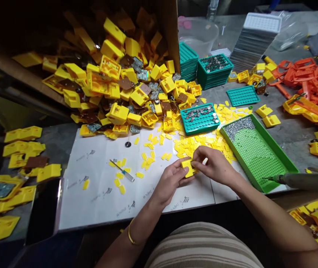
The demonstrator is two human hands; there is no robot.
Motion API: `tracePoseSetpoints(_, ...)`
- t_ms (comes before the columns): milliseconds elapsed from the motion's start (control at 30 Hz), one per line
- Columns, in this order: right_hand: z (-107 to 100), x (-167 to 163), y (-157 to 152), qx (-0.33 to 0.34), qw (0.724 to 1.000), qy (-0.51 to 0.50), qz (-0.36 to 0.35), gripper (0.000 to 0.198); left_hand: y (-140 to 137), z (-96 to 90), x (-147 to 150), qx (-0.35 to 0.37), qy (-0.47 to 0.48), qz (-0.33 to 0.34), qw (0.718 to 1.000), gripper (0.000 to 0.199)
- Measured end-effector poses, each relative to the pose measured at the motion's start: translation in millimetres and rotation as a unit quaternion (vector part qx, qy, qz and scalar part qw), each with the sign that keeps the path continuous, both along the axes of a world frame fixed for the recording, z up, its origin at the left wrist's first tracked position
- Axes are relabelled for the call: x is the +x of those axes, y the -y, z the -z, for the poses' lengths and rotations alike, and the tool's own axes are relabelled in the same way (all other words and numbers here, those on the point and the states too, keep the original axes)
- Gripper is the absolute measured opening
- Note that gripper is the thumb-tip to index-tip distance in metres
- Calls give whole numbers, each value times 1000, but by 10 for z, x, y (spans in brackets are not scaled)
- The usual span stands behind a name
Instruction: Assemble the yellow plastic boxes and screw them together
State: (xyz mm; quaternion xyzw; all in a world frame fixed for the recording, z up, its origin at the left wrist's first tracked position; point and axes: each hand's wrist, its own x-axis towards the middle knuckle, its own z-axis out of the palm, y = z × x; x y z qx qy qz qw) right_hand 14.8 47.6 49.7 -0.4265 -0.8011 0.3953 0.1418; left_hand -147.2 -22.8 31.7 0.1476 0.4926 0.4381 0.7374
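Over the front of the white sheet, my left hand (172, 177) is closed around a small yellow plastic casing (187, 168) with a grid of tiny holes on its face. My right hand (213, 163) pinches at the casing's right side, thumb and index finger together; whether a small part sits between them is hidden. Just beyond both hands lies a pile of small yellow plastic tabs (195, 143). A teal tray (200, 127) behind that pile carries rows of button cells (202, 111).
Yellow casings (116, 113) spill from a cardboard box (172, 33) at the back left. A screwdriver (127, 174) lies on the sheet (92, 201). To the right are a green tray (284, 160) of screws (241, 127), an electric screwdriver (309, 181) and orange parts (306, 82).
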Motion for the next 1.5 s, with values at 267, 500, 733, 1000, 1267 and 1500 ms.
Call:
tracePoseSetpoints(267, 23, -126, -713, 205, 974, -2, 93, 23, -53, 15, -31, -20, 28, -11, 999, 37)
tracePoseSetpoints(500, 121, -365, -1068, 252, 945, 202, 47, 32, -66, 23, -77, -38, 25, -17, 999, 36)
tracePoseSetpoints(733, 47, -228, -871, 190, 974, 88, 83, 19, -98, 58, -121, -19, 30, -54, 998, 32)
tracePoseSetpoints(1000, 90, -74, -59, 90, 995, -35, 18, 11, -122, 68, -61, 3, 36, -78, 996, 27)
tracePoseSetpoints(1267, 120, -78, 26, 209, 972, 103, -16, 24, -82, 61, 37, 14, -6, -98, 995, 29)
tracePoseSetpoints(1500, -13, -38, -32, 91, 986, 124, -65, 11, 13, 76, 25, 53, -94, -34, 994, 42)
